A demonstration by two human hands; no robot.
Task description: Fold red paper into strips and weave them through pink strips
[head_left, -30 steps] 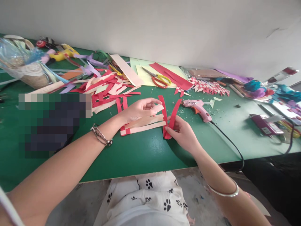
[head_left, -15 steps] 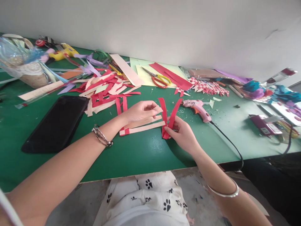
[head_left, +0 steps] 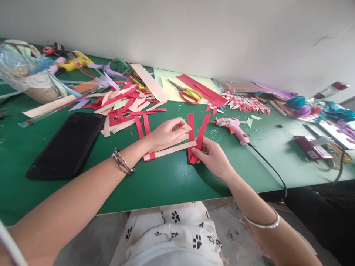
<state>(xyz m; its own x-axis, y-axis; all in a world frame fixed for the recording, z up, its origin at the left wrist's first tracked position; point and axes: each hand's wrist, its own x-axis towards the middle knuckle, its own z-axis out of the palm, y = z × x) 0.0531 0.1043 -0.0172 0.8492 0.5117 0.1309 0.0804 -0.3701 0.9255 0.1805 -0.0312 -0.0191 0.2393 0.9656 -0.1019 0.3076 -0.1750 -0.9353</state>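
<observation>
My left hand [head_left: 173,132] pinches the end of one cream paper strip, thumb and fingertips together. Below it, other cream paper strips [head_left: 175,148] run rightward from a small red-and-cream woven corner [head_left: 149,156]. Two red strips [head_left: 139,127] stick up from that corner, behind my left wrist. My right hand [head_left: 213,156] grips a red paper strip [head_left: 191,127] folded into a V, with its thumb over the fold near the bottom. The lowest cream strip's end crosses in front of the V's left leg and lies between its two legs.
A pink glue gun [head_left: 234,129] with a black cord lies right of my hands. Behind are scissors [head_left: 188,94], a heap of cut strips [head_left: 124,105] and woven red-and-cream pieces [head_left: 248,103]. A dark phone or tablet [head_left: 66,146] lies left; a purple plug adapter [head_left: 312,147] sits right.
My right hand has moved slightly left with the folded red strip. The lowest cream strip's end now reaches across the V's left leg. My left hand stays nearly still.
</observation>
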